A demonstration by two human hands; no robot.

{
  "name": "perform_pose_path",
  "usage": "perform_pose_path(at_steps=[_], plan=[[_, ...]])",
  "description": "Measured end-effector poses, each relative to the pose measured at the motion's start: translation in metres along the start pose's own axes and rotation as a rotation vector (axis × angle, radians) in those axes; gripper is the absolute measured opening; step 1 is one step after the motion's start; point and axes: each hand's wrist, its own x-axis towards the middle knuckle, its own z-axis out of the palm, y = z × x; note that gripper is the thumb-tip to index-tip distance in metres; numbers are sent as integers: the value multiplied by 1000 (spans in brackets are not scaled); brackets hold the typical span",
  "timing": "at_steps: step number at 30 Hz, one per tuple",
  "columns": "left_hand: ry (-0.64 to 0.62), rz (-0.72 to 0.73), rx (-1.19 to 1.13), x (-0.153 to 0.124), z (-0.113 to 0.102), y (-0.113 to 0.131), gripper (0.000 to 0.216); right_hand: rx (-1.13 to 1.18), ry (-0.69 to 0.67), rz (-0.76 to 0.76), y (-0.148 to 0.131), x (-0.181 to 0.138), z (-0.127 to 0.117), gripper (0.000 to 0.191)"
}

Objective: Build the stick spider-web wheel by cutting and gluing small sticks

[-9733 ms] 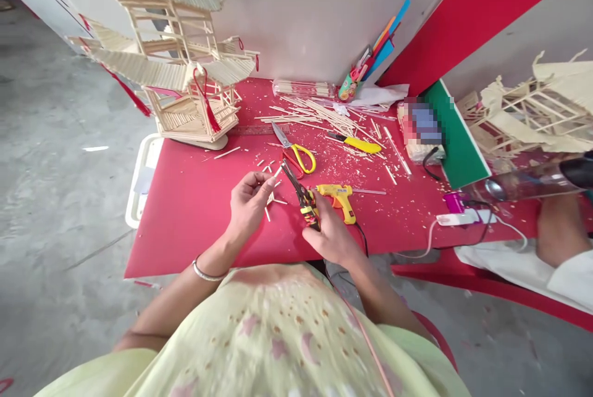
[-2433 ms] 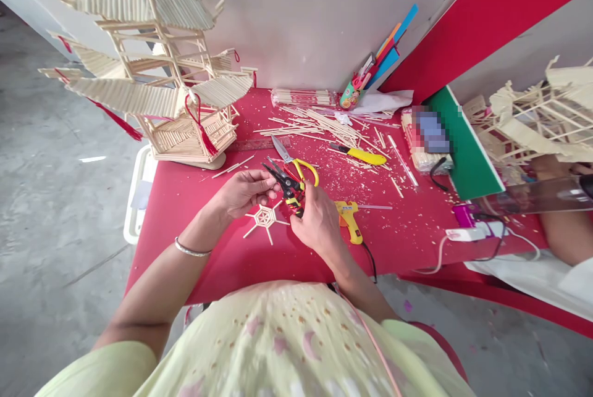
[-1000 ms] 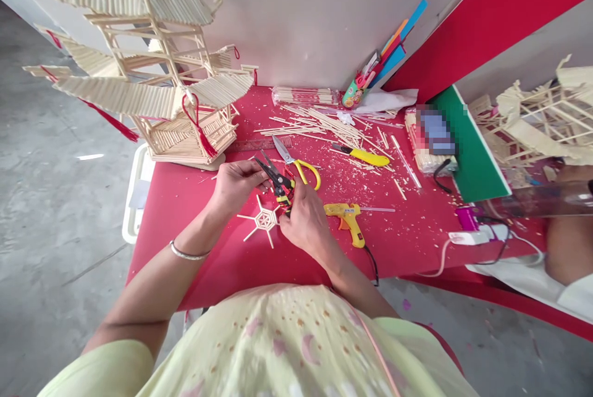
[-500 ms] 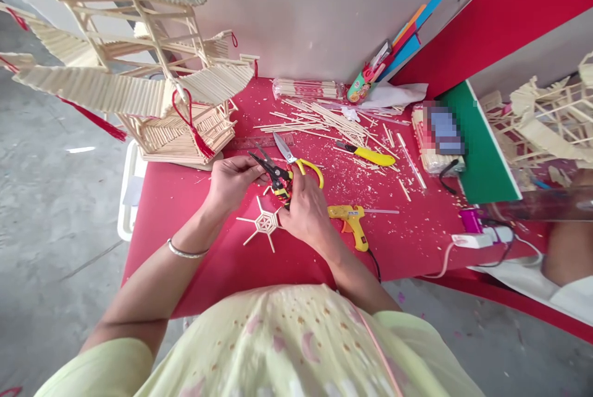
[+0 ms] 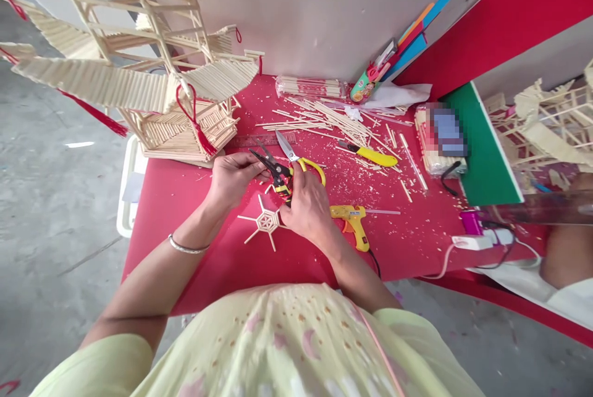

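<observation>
One pair of pliers point(image 5: 279, 175), clasped in the right hand point(image 5: 306, 202), points lengthwise toward 10 o'clock, beside the left hand point(image 5: 231, 181), whose grip I cannot tell.

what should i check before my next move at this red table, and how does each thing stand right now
1. Black-and-yellow metal pliers held: ok, in the right hand.
2. Left hand clear of the jaws: not ok, its fingertips appear right beside them.
3. Left hand's hold: cannot tell, anything pinched is too small to make out.
4. Six-spoked pale wooden-stick star lying flat: ok, on the red tabletop.
5. Yellow pistol-shaped glue gun cool: cannot tell; a translucent glue stick protrudes from its back.
6. Silver yellow-handled scissors clear of the right hand: cannot tell, they overlap in this view.
</observation>
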Motion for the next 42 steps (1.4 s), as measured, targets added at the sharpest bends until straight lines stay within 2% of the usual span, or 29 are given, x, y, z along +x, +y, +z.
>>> perform_pose_path(at_steps=[7, 14, 21, 26, 33, 38, 42], plan=[[-2, -19, -27, 2, -1, -4, 26, -31, -43, 28, -3, 1, -1, 79], [-36, -82, -122, 1, 2, 3, 36, 86, -25, 122, -3, 5, 8, 48], [-27, -109, -187, 2, 4, 3, 38, 151, 70, 85, 13, 7, 0, 66], [-52, -86, -136, 0, 4, 1, 34, 76, 95, 52, 10, -5, -2, 80], [-34, -47, -111, -2, 4, 3, 34, 11, 92, 48, 2, -7, -3, 79], [-19, -29, -113, -1, 5, 1, 35, 40, 28, 81, 4, -3, 3, 63], [2, -34, -115, 1, 6, 2, 35, 74, 82, 53, 6, -3, 0, 71]])
